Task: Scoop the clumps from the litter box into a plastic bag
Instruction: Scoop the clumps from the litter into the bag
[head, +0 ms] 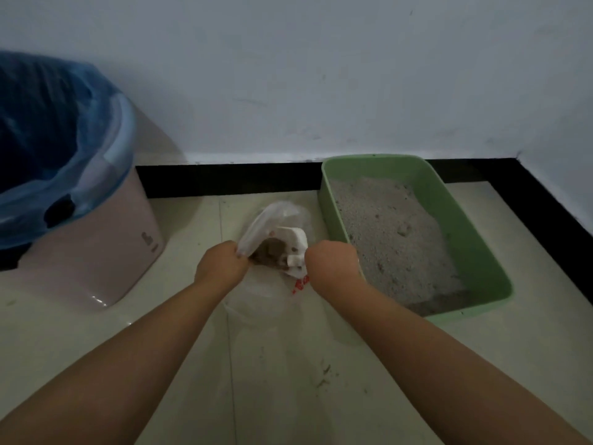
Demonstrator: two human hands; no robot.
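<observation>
A clear plastic bag with red print sits on the tiled floor in the middle. My left hand pinches the bag's left rim and holds it up. My right hand grips the handle of a white litter scoop, whose head is inside the bag's mouth. Brownish clumps lie under the scoop in the bag. To the right stands the green litter box, filled with grey litter that has a few small lumps on top.
A pink bin lined with a blue bag stands at the left against the wall. A black skirting strip runs along the wall behind. Litter crumbs are scattered on the floor near me.
</observation>
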